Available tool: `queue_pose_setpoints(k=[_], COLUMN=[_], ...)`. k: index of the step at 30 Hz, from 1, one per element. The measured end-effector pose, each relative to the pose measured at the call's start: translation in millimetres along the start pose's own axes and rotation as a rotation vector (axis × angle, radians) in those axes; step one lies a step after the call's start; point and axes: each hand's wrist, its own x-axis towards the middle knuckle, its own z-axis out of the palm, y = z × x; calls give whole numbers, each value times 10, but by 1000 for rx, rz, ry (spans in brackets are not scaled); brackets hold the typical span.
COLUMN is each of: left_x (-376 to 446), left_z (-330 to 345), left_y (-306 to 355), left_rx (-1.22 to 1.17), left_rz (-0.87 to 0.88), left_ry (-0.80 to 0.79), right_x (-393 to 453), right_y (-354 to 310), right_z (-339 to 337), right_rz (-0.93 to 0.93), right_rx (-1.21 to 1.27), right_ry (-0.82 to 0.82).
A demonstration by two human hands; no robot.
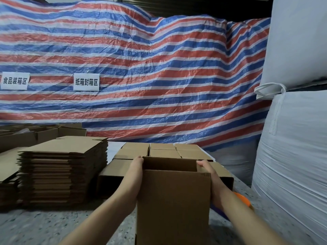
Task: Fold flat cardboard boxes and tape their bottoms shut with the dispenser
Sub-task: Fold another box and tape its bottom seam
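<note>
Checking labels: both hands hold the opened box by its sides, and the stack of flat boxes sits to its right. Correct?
Not quite. In the head view the stack of flat boxes sits to the left of the opened box, not the right. The left hand and right hand do hold it by its sides.

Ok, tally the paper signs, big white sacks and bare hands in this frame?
White paper signs on the striped tarp: 2
Big white woven sacks: 2
Bare hands, left hand, right hand, on the open brown cardboard box: 2
Total: 6
</note>
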Motion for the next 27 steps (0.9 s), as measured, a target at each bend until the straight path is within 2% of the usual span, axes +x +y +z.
queue_pose_setpoints(k=[3, 9, 13, 18, 21, 27], left_x=[32, 38, 115, 41, 69, 80], left_z=[-85, -81, -69, -6, -27, -22], left_y=[-23, -76, -105, -266, -271, -329], left_rx=[-140, -219, -180, -175, -192, -212], left_rz=[-14, -4, 103, 65, 7, 42], left_ry=[-47, -126, -98, -51, -65, -90], right_x=[-1, 54, 107, 57, 69, 122], right_y=[16, 29, -19, 270, 347, 472], right_z=[33, 67, 72, 84, 83, 17], right_rz=[15, -61, -122, -187, -132, -48], right_rx=[-29, 157, 223, 244, 302, 314], right_ry=[29, 21, 29, 139, 207, 260])
